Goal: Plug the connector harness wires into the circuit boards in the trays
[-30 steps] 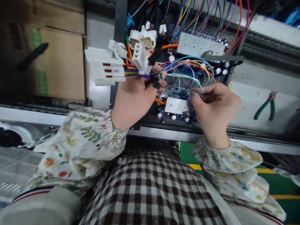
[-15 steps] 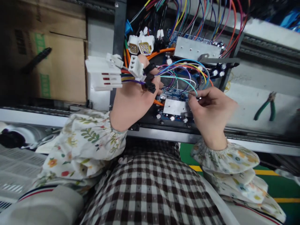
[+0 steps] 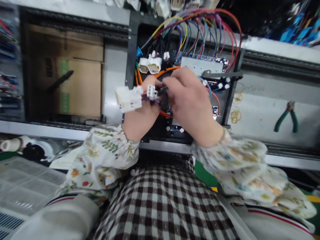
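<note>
My left hand [image 3: 141,106] is shut around a wire bundle, with a white multi-pin connector [image 3: 128,99] and a smaller white connector [image 3: 151,92] sticking out past its fingers. My right hand [image 3: 191,100] lies over the circuit board and reaches across to my left fingers, near a black connector part [image 3: 163,95]. That hand hides most of the lower board and its wires. Above it, a pair of white sockets [image 3: 149,65] and an aluminium plate [image 3: 201,65] show on the blue board, beneath many coloured wires [image 3: 200,33].
Green-handled pliers [image 3: 287,118] lie on a pale panel to the right, beside coils of thin yellow wire [image 3: 235,108]. Cardboard [image 3: 80,90] with a black pen-like object [image 3: 60,81] stands left of the dark metal frame [image 3: 131,43]. A white plastic crate [image 3: 25,180] sits lower left.
My right hand has moved left and up, from the lower board to beside my left hand, now covering the board. The view has shifted, and the white connectors look smaller.
</note>
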